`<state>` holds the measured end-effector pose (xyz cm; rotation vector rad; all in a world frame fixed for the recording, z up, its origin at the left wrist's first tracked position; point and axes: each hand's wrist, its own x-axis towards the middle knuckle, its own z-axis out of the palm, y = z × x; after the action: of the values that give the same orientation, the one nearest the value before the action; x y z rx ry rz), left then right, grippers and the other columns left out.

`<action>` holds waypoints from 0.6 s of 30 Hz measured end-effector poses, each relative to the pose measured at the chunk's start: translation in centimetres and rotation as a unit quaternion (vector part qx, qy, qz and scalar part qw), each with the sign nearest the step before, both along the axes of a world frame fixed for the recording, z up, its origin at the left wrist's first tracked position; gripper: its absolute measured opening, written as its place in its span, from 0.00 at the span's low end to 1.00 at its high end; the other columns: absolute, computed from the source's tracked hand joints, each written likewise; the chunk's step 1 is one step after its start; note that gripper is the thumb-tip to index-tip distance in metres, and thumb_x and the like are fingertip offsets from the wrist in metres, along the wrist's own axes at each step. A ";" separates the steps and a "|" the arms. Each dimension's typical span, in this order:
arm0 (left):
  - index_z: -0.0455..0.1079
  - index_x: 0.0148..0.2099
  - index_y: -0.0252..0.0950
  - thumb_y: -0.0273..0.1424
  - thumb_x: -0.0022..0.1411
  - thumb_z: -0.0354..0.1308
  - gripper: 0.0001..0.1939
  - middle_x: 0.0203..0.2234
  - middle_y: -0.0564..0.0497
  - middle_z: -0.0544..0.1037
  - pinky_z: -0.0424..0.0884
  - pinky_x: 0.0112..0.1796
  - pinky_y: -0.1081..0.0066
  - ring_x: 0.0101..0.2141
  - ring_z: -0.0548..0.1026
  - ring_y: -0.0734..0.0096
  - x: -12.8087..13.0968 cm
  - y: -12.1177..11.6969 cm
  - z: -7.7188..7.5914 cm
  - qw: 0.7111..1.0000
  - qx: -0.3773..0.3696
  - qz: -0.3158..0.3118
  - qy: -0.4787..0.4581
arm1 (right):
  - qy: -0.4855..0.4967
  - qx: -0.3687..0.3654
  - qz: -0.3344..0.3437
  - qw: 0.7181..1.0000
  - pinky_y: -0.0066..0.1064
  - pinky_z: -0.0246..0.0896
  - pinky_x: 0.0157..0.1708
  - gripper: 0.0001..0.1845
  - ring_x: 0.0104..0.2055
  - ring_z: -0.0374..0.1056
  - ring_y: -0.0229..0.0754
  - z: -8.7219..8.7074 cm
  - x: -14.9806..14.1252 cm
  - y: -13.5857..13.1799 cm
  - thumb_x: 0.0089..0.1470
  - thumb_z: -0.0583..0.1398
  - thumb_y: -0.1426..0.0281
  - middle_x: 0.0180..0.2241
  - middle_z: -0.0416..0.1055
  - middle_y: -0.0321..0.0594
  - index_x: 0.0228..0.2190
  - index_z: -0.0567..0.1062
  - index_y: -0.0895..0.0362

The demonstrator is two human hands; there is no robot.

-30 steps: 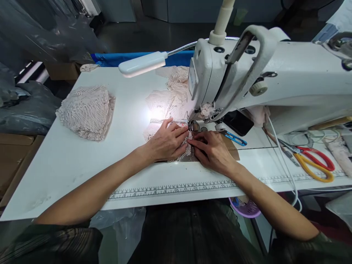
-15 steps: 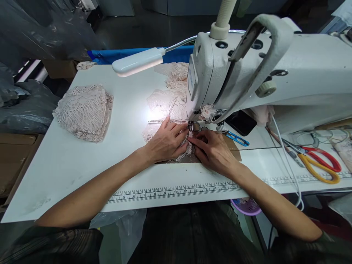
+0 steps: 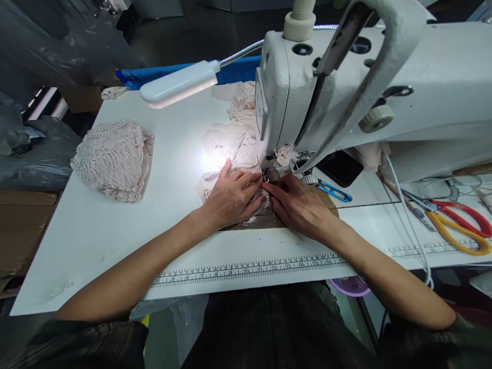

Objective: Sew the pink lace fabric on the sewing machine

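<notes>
Pale pink lace fabric (image 3: 227,138) lies under the needle area of a white sewing machine (image 3: 277,92) and spreads back along its left side. My left hand (image 3: 232,199) rests on the lace with its fingers stretched out, fingertips just left of the presser foot (image 3: 271,176). On the foot's near side, my right hand (image 3: 300,206) pinches the lace edge between thumb and index finger. The fingertips of both hands almost meet there. The needle point and the stitch line are too small or hidden to make out.
A folded lace pile (image 3: 115,160) sits on the left of the white table (image 3: 96,246). Right of my hands are blue thread snips (image 3: 333,191), a black phone (image 3: 341,168) and scissors (image 3: 457,225) with red and yellow handles. A lamp (image 3: 180,84) hangs over the lace.
My view has shifted a little, so the machine looks nearer. The lace under my left hand looks more bunched, and a dark straight strip on it no longer shows. Both hands stay by the presser foot.
</notes>
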<state>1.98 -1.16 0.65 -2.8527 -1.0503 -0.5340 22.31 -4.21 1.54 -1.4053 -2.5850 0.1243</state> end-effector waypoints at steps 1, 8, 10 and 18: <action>0.72 0.51 0.32 0.36 0.69 0.50 0.17 0.48 0.42 0.77 0.63 0.53 0.39 0.44 0.74 0.55 0.1 0.0 0.0 1.000 0.000 0.004 0.001 | -0.007 -0.002 -0.008 1.000 0.41 0.64 0.39 0.20 0.40 0.66 0.51 0.0 -0.1 0.0 0.63 0.50 0.71 0.44 0.69 0.55 0.52 0.73 0.59; 0.72 0.52 0.30 0.36 0.69 0.48 0.18 0.48 0.40 0.76 0.65 0.52 0.44 0.44 0.73 0.55 0.6 -0.6 -0.2 1.000 0.004 0.024 0.001 | 0.018 -0.012 -0.028 0.999 0.38 0.63 0.37 0.20 0.39 0.67 0.48 -0.4 0.3 0.2 0.63 0.50 0.67 0.48 0.68 0.54 0.53 0.73 0.55; 0.71 0.52 0.31 0.37 0.69 0.49 0.19 0.50 0.39 0.75 0.65 0.52 0.44 0.44 0.73 0.54 0.4 -0.7 -0.1 1.000 0.006 0.028 0.001 | 0.053 -0.053 -0.027 0.997 0.36 0.63 0.36 0.21 0.36 0.68 0.45 -0.1 1.1 0.6 0.63 0.51 0.65 0.48 0.68 0.52 0.54 0.72 0.55; 0.69 0.50 0.31 0.34 0.64 0.56 0.16 0.44 0.40 0.77 0.75 0.41 0.59 0.42 0.76 0.60 -1.9 0.8 1.3 0.972 -0.002 -0.235 -0.018 | 0.268 -0.173 -0.109 0.941 0.30 0.59 0.28 0.12 0.28 0.66 0.40 0.0 3.7 2.8 0.57 0.55 0.66 0.28 0.72 0.38 0.38 0.76 0.58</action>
<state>0.06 -0.40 1.98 -3.1061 -0.3658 -0.6057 26.02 -1.41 1.53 -1.4942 -2.0074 0.8369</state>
